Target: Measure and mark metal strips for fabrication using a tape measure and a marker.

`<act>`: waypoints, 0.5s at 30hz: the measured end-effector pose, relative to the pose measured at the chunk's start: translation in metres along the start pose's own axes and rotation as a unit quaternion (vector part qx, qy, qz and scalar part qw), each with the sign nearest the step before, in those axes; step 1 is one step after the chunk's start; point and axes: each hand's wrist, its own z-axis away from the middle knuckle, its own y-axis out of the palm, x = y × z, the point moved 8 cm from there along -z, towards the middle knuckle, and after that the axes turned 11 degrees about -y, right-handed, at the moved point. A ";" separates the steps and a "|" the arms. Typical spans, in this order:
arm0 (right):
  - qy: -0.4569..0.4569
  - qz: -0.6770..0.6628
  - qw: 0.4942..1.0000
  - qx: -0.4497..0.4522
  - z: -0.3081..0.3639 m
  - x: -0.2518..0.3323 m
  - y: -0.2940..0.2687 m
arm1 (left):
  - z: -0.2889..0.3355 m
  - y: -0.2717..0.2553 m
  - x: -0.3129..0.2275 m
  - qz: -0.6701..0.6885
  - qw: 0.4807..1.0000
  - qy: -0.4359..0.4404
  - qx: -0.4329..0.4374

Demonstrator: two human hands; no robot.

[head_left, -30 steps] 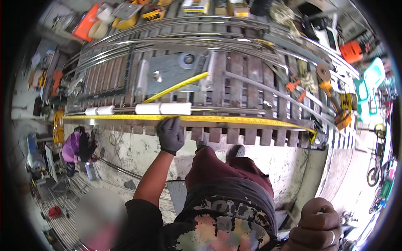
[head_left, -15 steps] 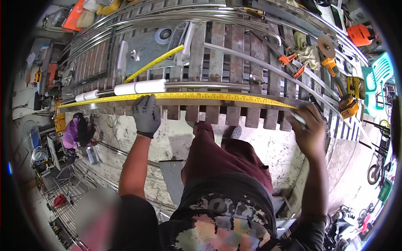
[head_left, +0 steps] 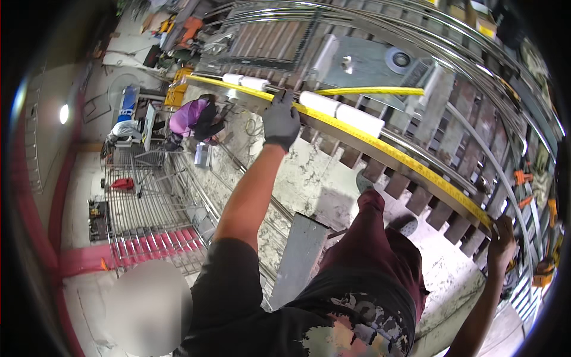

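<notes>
A long yellow tape measure blade (head_left: 380, 146) lies stretched along a flat metal bar (head_left: 363, 138) at the near edge of the slatted metal workbench. My left hand (head_left: 281, 124), in a grey glove, grips the blade and bar left of the middle, fingers over the top. At the blade's right end is my bare right hand (head_left: 502, 241), its fingers closed; what they hold is hidden. Behind the blade, a metal tube (head_left: 410, 144) carries white wrapped sleeves (head_left: 342, 113). Another yellow measuring strip (head_left: 369, 91) crosses toward a grey metal plate (head_left: 363, 62).
Long metal tubes (head_left: 470, 65) lie across the back of the bench. An orange clamp (head_left: 523, 177) and power tool (head_left: 542, 273) sit at far right. Another person in purple (head_left: 191, 116) crouches at left, near a metal grille (head_left: 157, 208). A grey panel (head_left: 300, 256) stands by my legs.
My view has swung left, showing more of the room there. My right hand, earlier blurred with a pale, pen-like thing in it, is now at the blade's end. The left hand still grips the blade.
</notes>
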 end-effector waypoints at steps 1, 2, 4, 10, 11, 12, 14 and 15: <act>-0.004 -0.004 1.000 -0.001 0.000 0.000 0.001 | -0.017 0.004 0.020 -0.034 0.999 -0.010 0.017; -0.007 0.000 1.000 -0.002 0.001 -0.001 0.001 | -0.032 0.011 0.037 -0.061 0.997 -0.007 0.047; -0.012 0.018 1.000 -0.009 0.003 -0.003 0.001 | -0.052 0.017 0.064 -0.053 0.997 0.004 0.061; -0.016 0.035 0.999 -0.006 0.007 -0.010 0.005 | -0.070 0.030 0.092 -0.026 0.989 0.072 0.127; -0.023 0.039 0.999 -0.005 0.007 -0.009 0.004 | -0.070 0.029 0.092 -0.010 0.989 0.072 0.131; -0.018 0.033 0.999 -0.007 0.007 -0.009 0.004 | -0.069 0.026 0.092 0.010 0.989 0.074 0.128; -0.026 0.035 0.999 -0.010 0.006 -0.007 0.002 | -0.066 0.019 0.090 0.031 0.990 0.079 0.110; -0.022 0.032 0.999 -0.009 0.006 -0.007 0.002 | -0.065 0.018 0.091 0.037 0.991 0.072 0.111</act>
